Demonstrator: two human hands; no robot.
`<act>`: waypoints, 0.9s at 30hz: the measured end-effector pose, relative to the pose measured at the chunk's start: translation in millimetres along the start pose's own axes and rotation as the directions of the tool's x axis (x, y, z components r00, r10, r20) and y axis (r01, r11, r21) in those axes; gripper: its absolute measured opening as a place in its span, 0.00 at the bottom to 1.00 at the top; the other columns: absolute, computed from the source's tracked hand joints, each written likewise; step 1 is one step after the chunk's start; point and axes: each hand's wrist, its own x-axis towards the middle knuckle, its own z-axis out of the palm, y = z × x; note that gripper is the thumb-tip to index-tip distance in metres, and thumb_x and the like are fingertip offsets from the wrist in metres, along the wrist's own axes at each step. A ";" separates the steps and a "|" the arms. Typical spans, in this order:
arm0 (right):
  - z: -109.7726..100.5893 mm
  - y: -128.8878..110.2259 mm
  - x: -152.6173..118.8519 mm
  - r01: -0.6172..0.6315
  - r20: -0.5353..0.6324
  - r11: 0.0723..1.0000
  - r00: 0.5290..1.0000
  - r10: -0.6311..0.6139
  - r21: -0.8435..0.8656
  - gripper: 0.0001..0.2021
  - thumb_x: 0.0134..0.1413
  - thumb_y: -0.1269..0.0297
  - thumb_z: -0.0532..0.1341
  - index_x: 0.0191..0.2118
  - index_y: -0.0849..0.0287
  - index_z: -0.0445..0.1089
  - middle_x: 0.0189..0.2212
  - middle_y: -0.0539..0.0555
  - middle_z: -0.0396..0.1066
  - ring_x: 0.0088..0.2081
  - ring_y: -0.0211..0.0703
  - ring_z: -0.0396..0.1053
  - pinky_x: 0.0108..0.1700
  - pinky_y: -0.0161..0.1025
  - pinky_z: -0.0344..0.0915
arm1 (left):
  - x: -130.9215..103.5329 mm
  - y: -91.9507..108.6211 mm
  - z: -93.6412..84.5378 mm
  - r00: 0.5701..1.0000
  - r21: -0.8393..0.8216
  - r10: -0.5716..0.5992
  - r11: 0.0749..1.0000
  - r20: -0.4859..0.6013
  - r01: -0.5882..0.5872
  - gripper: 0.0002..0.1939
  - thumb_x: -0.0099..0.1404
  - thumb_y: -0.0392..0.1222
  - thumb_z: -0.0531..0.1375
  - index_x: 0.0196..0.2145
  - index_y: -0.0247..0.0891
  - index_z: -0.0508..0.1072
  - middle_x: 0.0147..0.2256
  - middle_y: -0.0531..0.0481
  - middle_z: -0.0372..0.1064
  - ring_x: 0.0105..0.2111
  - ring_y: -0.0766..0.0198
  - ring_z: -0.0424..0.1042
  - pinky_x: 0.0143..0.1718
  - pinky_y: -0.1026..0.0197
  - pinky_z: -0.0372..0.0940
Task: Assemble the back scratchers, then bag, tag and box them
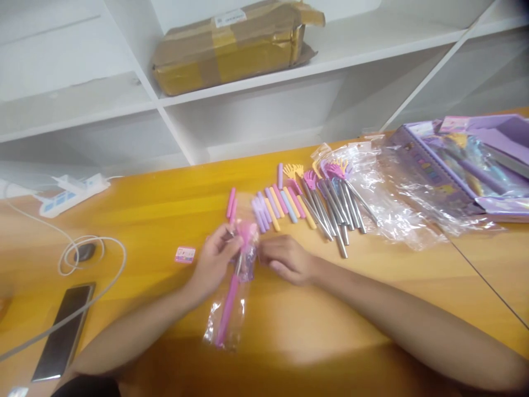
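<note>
The left hand's (215, 258) fingers pinch the pink back scratcher (228, 309) near its head, its handle bagged over the worktop (330, 325). The right hand (288, 259) curls just beside it; whether gripping, I cannot tell.

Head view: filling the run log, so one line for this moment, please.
left hand: holding pink-handled, metal-shafted scratcher | handle: inside clear plastic sleeve | right hand: alongside, contact unclear

Head view, forward-down over table (144, 218)
</note>
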 end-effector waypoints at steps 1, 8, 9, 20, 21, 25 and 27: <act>-0.7 1.0 -0.2 -0.052 -0.085 0.998 0.995 0.055 0.041 0.27 0.78 0.44 0.42 0.36 0.57 0.66 0.30 0.55 0.69 0.31 0.42 0.66 0.37 0.40 0.62 | -6.2 -2.9 5.2 0.996 0.034 -0.047 0.998 0.070 0.045 0.14 0.72 0.54 0.65 0.40 0.42 0.69 0.28 0.57 0.70 0.21 0.67 0.69 0.24 0.64 0.66; 0.4 7.8 2.2 -0.349 -0.246 0.874 0.863 0.440 0.338 0.23 0.74 0.42 0.57 0.36 0.58 0.66 0.24 0.48 0.64 0.24 0.36 0.60 0.28 0.34 0.58 | -16.5 -23.7 11.7 0.964 0.227 -0.123 0.972 0.234 0.069 0.16 0.75 0.57 0.61 0.46 0.42 0.67 0.33 0.52 0.74 0.27 0.61 0.75 0.29 0.60 0.70; 0.6 7.6 3.0 -0.343 -0.223 0.870 0.873 0.435 0.355 0.23 0.75 0.43 0.57 0.36 0.59 0.67 0.24 0.48 0.65 0.24 0.35 0.60 0.28 0.34 0.59 | -14.1 -23.2 8.4 0.970 0.266 -0.085 0.964 0.228 0.022 0.16 0.76 0.55 0.60 0.52 0.42 0.67 0.38 0.49 0.75 0.31 0.61 0.76 0.33 0.59 0.71; -1.4 3.6 4.4 -0.248 -0.137 0.924 0.945 0.296 0.291 0.11 0.71 0.62 0.59 0.35 0.60 0.69 0.26 0.49 0.69 0.26 0.34 0.63 0.30 0.31 0.60 | 12.2 -6.5 -12.5 0.850 0.567 0.378 0.634 0.367 -0.526 0.11 0.76 0.38 0.58 0.53 0.42 0.75 0.48 0.45 0.74 0.48 0.57 0.74 0.52 0.56 0.67; -1.5 3.8 4.4 -0.249 -0.134 0.926 0.946 0.296 0.285 0.08 0.68 0.64 0.59 0.35 0.60 0.69 0.26 0.49 0.69 0.26 0.34 0.62 0.30 0.31 0.60 | 12.4 -7.6 -12.3 0.854 0.558 0.380 0.648 0.354 -0.519 0.11 0.75 0.37 0.58 0.53 0.41 0.75 0.47 0.45 0.75 0.47 0.58 0.74 0.52 0.56 0.68; -2.1 3.2 4.2 -0.248 -0.108 0.923 0.951 0.290 0.293 0.03 0.61 0.71 0.57 0.37 0.59 0.68 0.27 0.48 0.70 0.27 0.34 0.65 0.32 0.31 0.62 | 12.3 -16.1 -11.9 0.900 0.473 0.326 0.768 0.290 -0.431 0.12 0.74 0.36 0.59 0.53 0.41 0.75 0.47 0.45 0.75 0.46 0.57 0.75 0.49 0.57 0.68; -2.4 2.5 3.8 -0.246 -0.102 0.921 0.952 0.287 0.302 0.04 0.60 0.72 0.56 0.38 0.59 0.67 0.28 0.48 0.71 0.28 0.34 0.66 0.32 0.31 0.63 | 12.5 -20.7 -11.9 0.919 0.406 0.288 0.831 0.268 -0.379 0.12 0.74 0.37 0.59 0.53 0.41 0.76 0.47 0.44 0.75 0.46 0.57 0.75 0.48 0.57 0.69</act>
